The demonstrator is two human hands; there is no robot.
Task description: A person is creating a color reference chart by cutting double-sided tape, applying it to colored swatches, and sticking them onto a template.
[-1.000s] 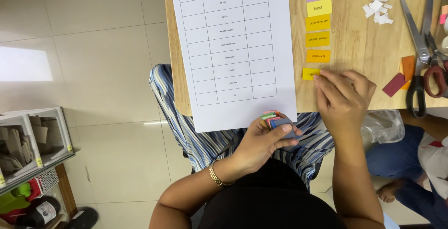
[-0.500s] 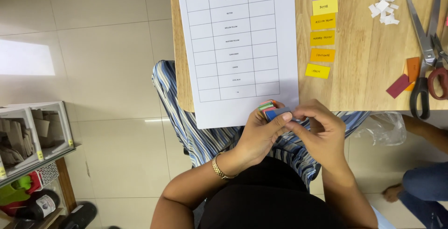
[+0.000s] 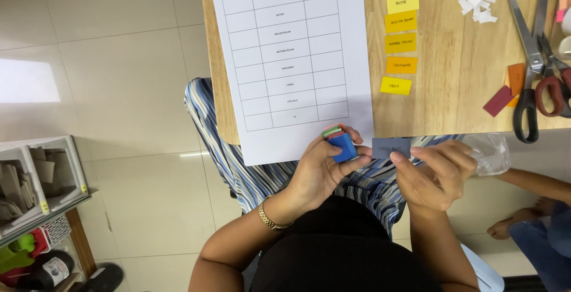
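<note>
Light wooden table (image 3: 464,90) fills the upper frame, near edge running left-right just above both hands. On it a large white paper sheet with a printed grid table (image 3: 291,60), its lower edge hanging off the table edge toward the lap. Right of the sheet, a column of small coloured paper labels (image 3: 400,33), purple at top down to yellow, long axes left-right, stacked top to bottom with the yellow one lowest. Further right: grey-bladed scissors with black and red handles (image 3: 532,60), blades pointing away from the person, a dark red paper strip (image 3: 498,100) just beside the handles, and a heap of white paper scraps (image 3: 477,0).

Left hand (image 3: 324,170) is closed around a small stack of coloured paper cards, blue on top (image 3: 340,142), held below the table edge, touching the sheet's overhang. Right hand (image 3: 434,173) has thumb and fingers pinched on a single grey-blue paper card (image 3: 391,147), long axis left-right, held just right of the stack and close to it, not on the table.

Key relation: grey-blue card sits below the table edge, almost directly under the label column; the yellow label is up and slightly right-aligned from it. Right hand is the nearer one to that column.

Another person's bare arm and foot (image 3: 523,209) show at lower right, apart from the hands.
</note>
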